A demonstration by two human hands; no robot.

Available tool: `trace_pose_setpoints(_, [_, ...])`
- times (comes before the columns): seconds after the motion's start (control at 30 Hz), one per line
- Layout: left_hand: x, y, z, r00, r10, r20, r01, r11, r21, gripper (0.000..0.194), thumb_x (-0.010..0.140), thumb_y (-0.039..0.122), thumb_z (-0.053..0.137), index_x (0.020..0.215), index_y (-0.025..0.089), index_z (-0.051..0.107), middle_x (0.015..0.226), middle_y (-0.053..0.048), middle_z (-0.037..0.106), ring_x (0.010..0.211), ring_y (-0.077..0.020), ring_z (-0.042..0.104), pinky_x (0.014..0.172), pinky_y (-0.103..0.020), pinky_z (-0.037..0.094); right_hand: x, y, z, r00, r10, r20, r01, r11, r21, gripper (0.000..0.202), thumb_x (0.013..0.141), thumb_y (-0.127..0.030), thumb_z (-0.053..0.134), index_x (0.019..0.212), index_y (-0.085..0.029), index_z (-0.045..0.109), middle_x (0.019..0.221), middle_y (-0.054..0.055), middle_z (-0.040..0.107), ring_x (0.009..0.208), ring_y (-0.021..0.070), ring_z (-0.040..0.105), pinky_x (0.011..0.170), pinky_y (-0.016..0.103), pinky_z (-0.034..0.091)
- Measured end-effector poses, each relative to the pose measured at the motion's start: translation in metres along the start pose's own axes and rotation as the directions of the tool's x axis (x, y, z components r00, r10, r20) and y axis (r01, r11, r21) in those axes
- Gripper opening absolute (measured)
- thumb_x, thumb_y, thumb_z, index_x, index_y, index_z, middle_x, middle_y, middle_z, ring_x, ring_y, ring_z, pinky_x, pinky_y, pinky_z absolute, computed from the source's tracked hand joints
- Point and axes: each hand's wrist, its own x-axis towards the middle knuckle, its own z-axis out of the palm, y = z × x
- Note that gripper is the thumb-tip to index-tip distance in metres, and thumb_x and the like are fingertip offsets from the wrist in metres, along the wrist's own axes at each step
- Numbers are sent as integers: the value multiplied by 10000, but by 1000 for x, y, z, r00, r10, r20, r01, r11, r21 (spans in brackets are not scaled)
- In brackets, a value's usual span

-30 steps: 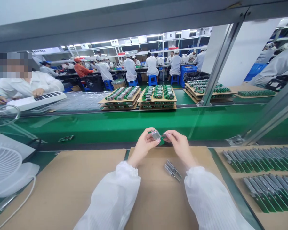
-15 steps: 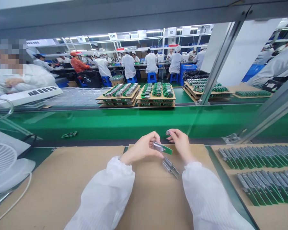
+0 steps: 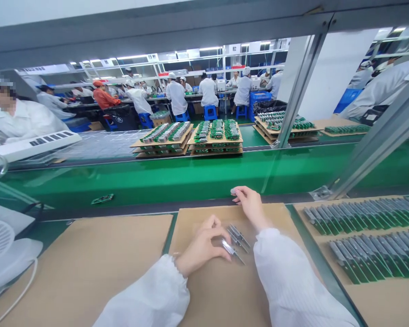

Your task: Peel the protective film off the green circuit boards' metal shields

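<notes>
Between the thumb and fingers of my left hand [image 3: 204, 245] is a circuit board with a metal heatsink [image 3: 229, 247], held low over the middle cardboard sheet [image 3: 225, 290]. Just beyond it, a few similar boards [image 3: 237, 235] lie side by side on the cardboard. My right hand [image 3: 249, 202] is raised near the cardboard's far edge, its fingertips pinched on a small pale round piece [image 3: 233, 191] too small to identify.
Rows of heatsink boards [image 3: 368, 254] stand on cardboard at the right. A second cardboard sheet [image 3: 122, 245] and a white fan [image 3: 0, 240] are at the left. Past the green conveyor [image 3: 177, 177] are stacked trays of boards [image 3: 216, 131]. Several people in white work beyond.
My left hand has moved down and toward me with its board, beside the boards on the cardboard. My right hand still pinches the small piece. The view has shifted slightly.
</notes>
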Motion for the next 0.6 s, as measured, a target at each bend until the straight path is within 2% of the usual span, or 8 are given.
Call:
trace_pose_setpoints(0.13, [4,-8,5,999,2,-44,-1,1000,21,259,575,347,847,710,207,675,825,18,397,804,-172,452,758,-292,384,0,0,1,1000,1,-10,-1,1000,-9,193,863,-214,492,878,-158,676,846,58,742,611,148,680,620,279,538])
trace_pose_setpoints(0.23, [4,-12,7,998,1,-63,1,1000,26,343,580,355,843,805,207,631,831,21,441,774,-160,458,735,-280,396,0,0,1,1000,-3,-12,3,1000,-12,210,832,-257,494,856,-175,686,847,60,747,613,162,688,612,276,541])
trace_pose_setpoints(0.3, [4,-13,7,997,-8,-72,11,999,38,438,546,366,859,867,210,603,833,23,468,757,-159,462,712,-277,405,-1,0,0,1000,-7,-9,7,1000,-7,222,818,-290,498,849,-180,688,862,64,749,618,166,690,616,280,545])
trace_pose_setpoints(0.37, [3,-11,3,997,-14,-76,18,998,54,594,452,368,896,941,217,594,853,19,497,759,-166,474,707,-283,422,-1,-1,0,1000,-4,-9,4,1000,1,242,803,-320,499,847,-176,688,867,75,749,621,174,692,616,287,548])
trace_pose_setpoints(0.43, [1,-8,-6,996,-11,-84,17,997,69,761,372,359,919,1045,232,587,903,5,533,793,-180,503,742,-299,448,-2,-1,-1,1000,6,-13,-6,1000,11,261,784,-340,501,844,-166,685,855,89,749,620,185,694,612,295,548])
trace_pose_setpoints(0.47, [-1,-6,-14,995,-10,-95,17,997,78,787,385,359,916,1088,240,582,935,-5,556,824,-188,524,776,-309,458,-2,-1,-1,1000,13,-14,-13,1000,18,271,774,-351,503,843,-161,684,849,96,748,620,190,696,608,299,548])
trace_pose_setpoints(0.5, [-5,-4,-22,993,-11,-114,21,996,88,745,446,364,899,1110,244,583,963,-16,581,862,-197,546,817,-319,461,-3,-1,-1,1000,19,-14,-19,999,25,282,763,-363,508,842,-157,684,845,102,748,619,196,698,601,301,549])
trace_pose_setpoints(0.6, [-31,1,-52,972,-49,-231,80,988,131,377,754,379,708,1086,232,611,1023,-51,652,985,-215,594,927,-355,443,-5,-2,-1,999,41,-5,-40,998,53,314,734,-402,528,838,-150,684,840,117,747,627,213,705,573,304,557])
